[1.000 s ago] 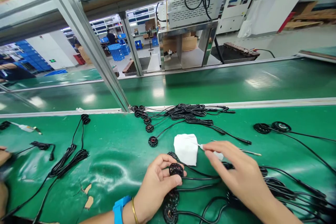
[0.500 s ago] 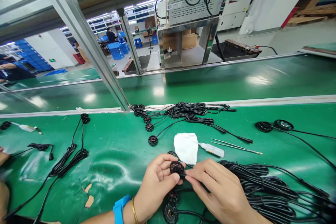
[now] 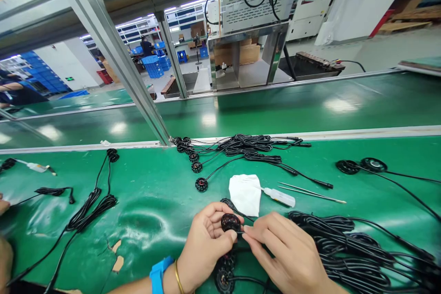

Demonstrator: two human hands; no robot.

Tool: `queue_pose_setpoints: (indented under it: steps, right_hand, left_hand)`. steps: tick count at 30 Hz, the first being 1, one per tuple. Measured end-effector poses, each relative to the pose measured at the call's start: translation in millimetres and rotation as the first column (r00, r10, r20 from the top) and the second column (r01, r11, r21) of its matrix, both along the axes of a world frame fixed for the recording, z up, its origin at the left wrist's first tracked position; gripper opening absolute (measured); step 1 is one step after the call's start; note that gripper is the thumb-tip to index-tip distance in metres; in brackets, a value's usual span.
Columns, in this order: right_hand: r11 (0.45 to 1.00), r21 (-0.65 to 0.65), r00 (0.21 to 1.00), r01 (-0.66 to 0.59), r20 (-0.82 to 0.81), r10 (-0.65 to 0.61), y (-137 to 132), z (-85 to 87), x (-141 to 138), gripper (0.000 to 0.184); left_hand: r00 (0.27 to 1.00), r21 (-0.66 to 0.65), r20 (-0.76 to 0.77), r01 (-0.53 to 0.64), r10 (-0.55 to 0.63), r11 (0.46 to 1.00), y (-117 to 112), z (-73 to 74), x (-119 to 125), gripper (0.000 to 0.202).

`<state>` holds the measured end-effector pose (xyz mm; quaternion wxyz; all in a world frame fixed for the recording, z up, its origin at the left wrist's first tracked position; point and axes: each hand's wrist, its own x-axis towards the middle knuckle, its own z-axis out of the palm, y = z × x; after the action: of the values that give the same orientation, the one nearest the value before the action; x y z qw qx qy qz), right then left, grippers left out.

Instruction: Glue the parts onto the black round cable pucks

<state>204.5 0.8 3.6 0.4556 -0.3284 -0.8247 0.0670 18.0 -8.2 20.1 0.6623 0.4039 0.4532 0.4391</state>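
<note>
My left hand is closed around a small round black disc part, its thumb on the near rim. From the disc's right side comes a black cable, and my right hand pinches it between thumb and fingertips, close to the disc. More round black discs with cables lie just below, partly hidden by my hands. Beyond my fingers rests a white cloth, with a dropper bottle against it and metal tweezers to its right.
Bundled black cables lie at the right, and another pile along the belt's edge rail. Further cables lie at the left, near another person's hand. A metal post rises behind the bench.
The disc in my left hand has tilted and shifted slightly left. My right hand keeps its pinch at the cable. At the far left, the other person's hand and cable have moved a little.
</note>
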Motion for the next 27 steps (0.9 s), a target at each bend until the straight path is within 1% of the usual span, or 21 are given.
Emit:
queue_pose_setpoints:
  steps: [4,9,12,15,19,23,25,27]
  right_hand:
    - [1.0,0.005,1.0,0.006,-0.006,-0.006,-1,0.1,-3,0.012]
    - [0.999,0.043,1.0,0.029,-0.012,-0.029,-2,2.3,-2,0.012]
    - [0.999,0.038,0.999,0.037,-0.038,-0.036,-3,4.6,-2,0.013]
    - [0.999,0.021,0.997,0.038,-0.069,-0.037,-4,7.3,-3,0.011]
    - [0.999,-0.019,0.992,0.03,-0.123,-0.032,-3,7.3,-3,0.01]
    - [0.997,-0.072,0.983,0.013,-0.181,-0.026,-2,2.0,-2,0.008]
    - [0.995,-0.104,0.98,-0.001,-0.199,-0.02,-1,-0.8,-3,0.007]
    - [0.99,-0.141,0.979,-0.018,-0.206,-0.011,0,-1.8,-4,0.007]
  left_hand:
    - [0.995,0.055,-0.1,-0.01,0.015,0.998,-1,4.2,2,0.026]
    - [0.958,0.18,-0.264,-0.061,0.108,0.982,-7,7.8,7,0.029]
    - [0.92,0.263,-0.354,-0.078,0.171,0.962,-12,4.3,6,0.032]
    - [0.886,0.341,-0.409,-0.074,0.219,0.937,-16,-1.8,5,0.032]
    - [0.875,0.406,-0.4,-0.099,0.274,0.909,-19,-7.9,5,0.032]
    - [0.873,0.455,-0.367,-0.132,0.321,0.881,-19,-15.7,5,0.024]
    - [0.88,0.462,-0.339,-0.151,0.332,0.874,-17,-22.0,4,0.025]
    - [0.903,0.436,-0.293,-0.166,0.314,0.885,-14,-27.7,3,0.032]
